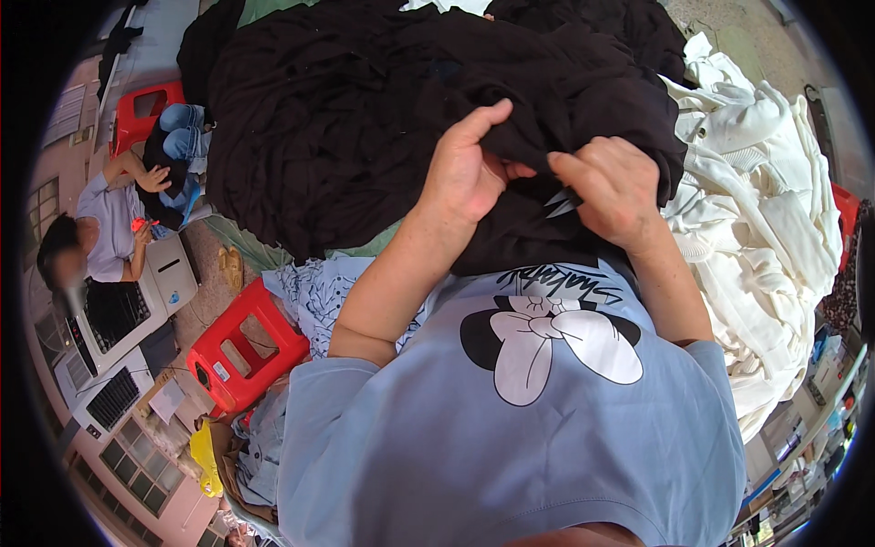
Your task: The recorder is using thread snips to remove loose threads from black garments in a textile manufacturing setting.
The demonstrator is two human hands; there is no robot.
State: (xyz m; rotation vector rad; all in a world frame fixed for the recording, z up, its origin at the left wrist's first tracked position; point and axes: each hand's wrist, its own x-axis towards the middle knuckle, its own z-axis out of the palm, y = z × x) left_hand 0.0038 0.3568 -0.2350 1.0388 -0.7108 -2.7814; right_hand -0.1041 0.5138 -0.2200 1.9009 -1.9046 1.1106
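A large heap of black cloth lies in front of me and reaches down to my lap. My left hand is closed on a fold of it, with the thumb raised and the other fingers partly hidden by the fabric. Close by on the right, my right hand is curled around a pair of thread snips. Their pointed metal blades stick out below the fingers, toward the left hand. The right thumb and forefinger tips also touch the black cloth; the snips' handles are hidden in the palm.
A pile of white garments rises at my right. To the left stands a red plastic stool beside blue patterned cloth. Farther left, another person sits with dark cloth and a small red object in hand, near a second red stool.
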